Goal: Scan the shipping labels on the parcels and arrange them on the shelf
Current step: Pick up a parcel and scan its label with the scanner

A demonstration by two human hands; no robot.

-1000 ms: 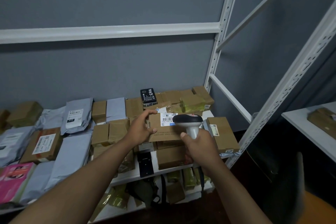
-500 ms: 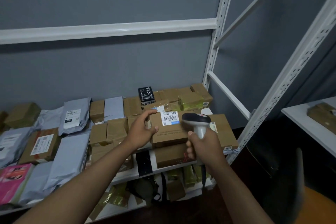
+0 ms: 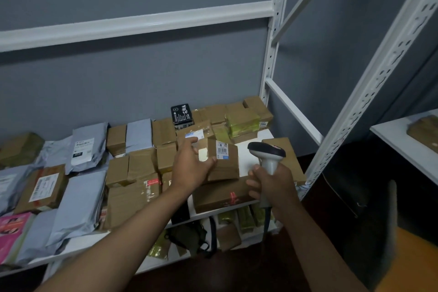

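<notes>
Left hand [image 3: 193,168] grips the small brown cardboard parcel [image 3: 221,161], white barcode label [image 3: 222,150] facing up, over the white metal shelf [image 3: 248,156] among stacked boxes; right hand [image 3: 272,182] wraps the grey handheld barcode scanner [image 3: 266,153], just beside the parcel.
</notes>
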